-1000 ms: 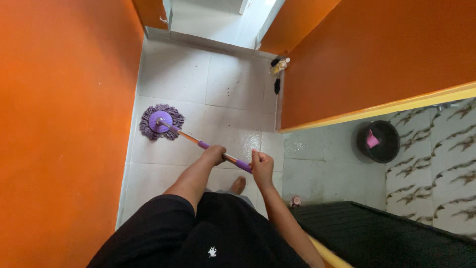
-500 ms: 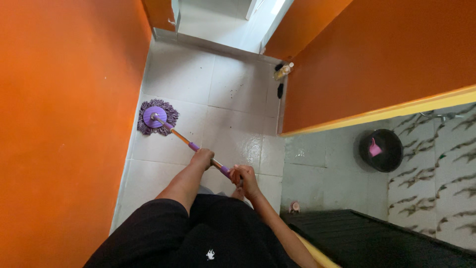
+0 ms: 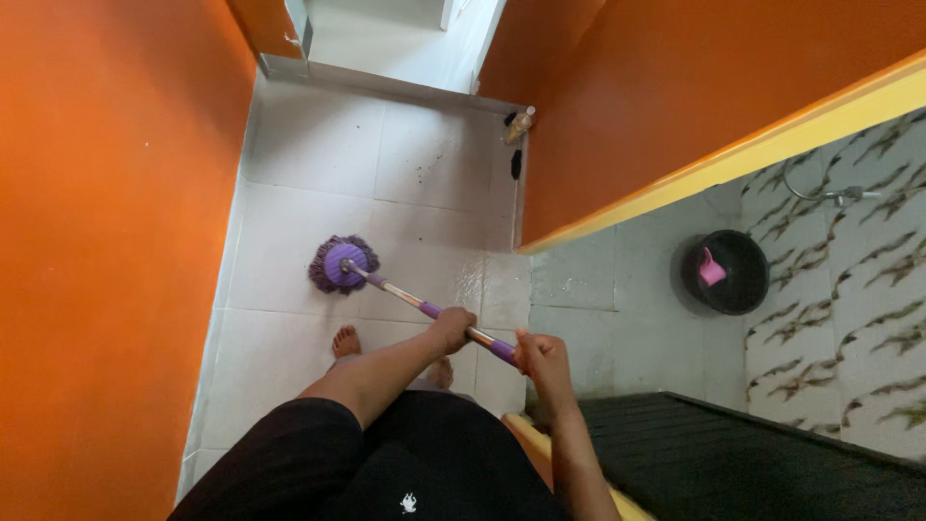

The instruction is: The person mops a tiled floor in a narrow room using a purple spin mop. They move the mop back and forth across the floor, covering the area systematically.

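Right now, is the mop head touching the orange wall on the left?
No, the mop head rests on the white floor tiles, apart from the orange wall.

Orange walls [image 3: 106, 241] hem the mop [image 3: 342, 263]; open tiled floor [image 3: 424, 164] lies ahead.

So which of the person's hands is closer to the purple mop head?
The left hand. It grips the handle partway down toward the mop head; the right hand holds the handle's upper end, farther back.
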